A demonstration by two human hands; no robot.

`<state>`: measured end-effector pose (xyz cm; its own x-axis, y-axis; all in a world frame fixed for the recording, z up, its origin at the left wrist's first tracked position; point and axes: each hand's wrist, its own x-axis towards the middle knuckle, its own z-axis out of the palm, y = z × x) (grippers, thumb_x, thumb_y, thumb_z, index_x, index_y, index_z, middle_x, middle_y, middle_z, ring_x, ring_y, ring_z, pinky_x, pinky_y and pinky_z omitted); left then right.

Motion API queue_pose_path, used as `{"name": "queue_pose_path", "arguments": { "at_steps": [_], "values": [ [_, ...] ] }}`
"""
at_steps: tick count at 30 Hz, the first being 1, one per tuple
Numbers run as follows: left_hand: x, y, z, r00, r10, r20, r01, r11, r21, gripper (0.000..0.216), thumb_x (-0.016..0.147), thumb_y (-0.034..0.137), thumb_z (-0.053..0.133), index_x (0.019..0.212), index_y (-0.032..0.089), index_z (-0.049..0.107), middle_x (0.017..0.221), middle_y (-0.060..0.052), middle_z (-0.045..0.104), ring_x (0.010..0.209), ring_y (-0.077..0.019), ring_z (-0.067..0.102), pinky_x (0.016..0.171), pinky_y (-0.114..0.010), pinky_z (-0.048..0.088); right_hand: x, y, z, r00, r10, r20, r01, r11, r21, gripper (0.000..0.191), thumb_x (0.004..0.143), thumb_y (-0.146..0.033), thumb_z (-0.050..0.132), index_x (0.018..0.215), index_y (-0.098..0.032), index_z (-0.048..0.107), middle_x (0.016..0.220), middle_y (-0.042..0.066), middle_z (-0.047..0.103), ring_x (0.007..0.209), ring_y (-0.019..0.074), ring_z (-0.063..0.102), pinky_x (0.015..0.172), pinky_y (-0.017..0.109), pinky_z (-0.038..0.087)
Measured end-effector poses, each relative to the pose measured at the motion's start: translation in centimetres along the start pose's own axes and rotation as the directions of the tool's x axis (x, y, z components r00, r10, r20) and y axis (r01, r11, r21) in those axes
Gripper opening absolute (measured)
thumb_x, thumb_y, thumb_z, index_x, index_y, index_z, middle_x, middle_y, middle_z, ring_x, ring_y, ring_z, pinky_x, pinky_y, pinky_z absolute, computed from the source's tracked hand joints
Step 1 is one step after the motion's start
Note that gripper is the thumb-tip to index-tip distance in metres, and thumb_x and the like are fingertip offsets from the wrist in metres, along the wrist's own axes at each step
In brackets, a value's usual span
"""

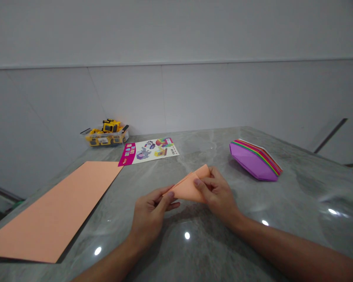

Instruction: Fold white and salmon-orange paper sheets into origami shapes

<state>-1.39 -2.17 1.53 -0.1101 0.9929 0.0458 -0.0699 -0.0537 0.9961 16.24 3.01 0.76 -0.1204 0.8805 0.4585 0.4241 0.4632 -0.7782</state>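
A small folded orange paper [190, 187] is held just above the grey marble table [211, 243], near its middle. My left hand [151, 213] pinches the paper's lower left corner between thumb and fingers. My right hand [219, 194] grips the paper's right side, its thumb on top and the fingers curled behind it. Both hands are closed on the paper.
A large orange sheet [57, 207] lies flat at the left. A purple-topped stack of coloured papers [255, 159] sits at the right. A printed instruction sheet [148, 150] and a yellow toy vehicle [107, 133] lie at the back, against the white wall.
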Motion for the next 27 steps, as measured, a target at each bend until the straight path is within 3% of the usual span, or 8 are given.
{"name": "queue_pose_path", "arguments": {
  "at_steps": [7, 14, 23, 27],
  "values": [
    [-0.04, -0.33, -0.18, 1.000, 0.020, 0.016, -0.020, 1.000, -0.001, 0.029, 0.082, 0.037, 0.060, 0.094, 0.014, 0.072, 0.086, -0.005, 0.073, 0.079, -0.0230, 0.069, 0.071, -0.034, 0.061, -0.11, -0.21, -0.03, 0.999, -0.028, -0.018, 0.028, 1.000, 0.011, 0.038, 0.086, -0.037, 0.050, 0.057, -0.015, 0.063, 0.084, 0.007, 0.047, 0.076, 0.0191, 0.051, 0.067, 0.032, 0.042],
    [0.29, -0.29, -0.29, 0.971, -0.074, 0.229, 0.061, 0.996, 0.063, 0.030, 0.082, 0.038, 0.060, 0.094, 0.013, 0.072, 0.088, -0.008, 0.073, 0.088, -0.0266, 0.067, 0.072, -0.034, 0.058, -0.11, 0.19, -0.15, 0.998, -0.059, -0.003, 0.059, 0.998, -0.035, 0.042, 0.087, -0.036, 0.050, 0.052, -0.014, 0.058, 0.084, 0.006, 0.045, 0.075, 0.0175, 0.048, 0.067, 0.031, 0.040],
    [-0.04, -0.14, -0.38, 0.984, -0.038, 0.175, 0.019, 0.994, 0.111, 0.029, 0.081, 0.038, 0.060, 0.089, 0.013, 0.074, 0.085, -0.009, 0.073, 0.081, -0.0261, 0.068, 0.068, -0.035, 0.059, -0.09, -0.28, -0.14, 0.997, -0.075, 0.003, 0.075, 0.997, -0.027, 0.041, 0.087, -0.033, 0.051, 0.050, -0.014, 0.055, 0.080, 0.005, 0.042, 0.071, 0.0155, 0.047, 0.063, 0.030, 0.038],
    [0.23, -0.27, -0.63, 0.975, -0.061, 0.215, 0.013, 0.976, 0.219, 0.031, 0.080, 0.039, 0.060, 0.085, 0.012, 0.074, 0.077, -0.008, 0.072, 0.074, -0.0232, 0.068, 0.066, -0.031, 0.056, -0.20, -0.14, -0.09, 0.990, -0.139, 0.016, 0.139, 0.990, -0.031, 0.041, 0.087, -0.030, 0.051, 0.049, -0.014, 0.052, 0.078, 0.004, 0.041, 0.070, 0.0145, 0.046, 0.061, 0.028, 0.038]
  ]
}}
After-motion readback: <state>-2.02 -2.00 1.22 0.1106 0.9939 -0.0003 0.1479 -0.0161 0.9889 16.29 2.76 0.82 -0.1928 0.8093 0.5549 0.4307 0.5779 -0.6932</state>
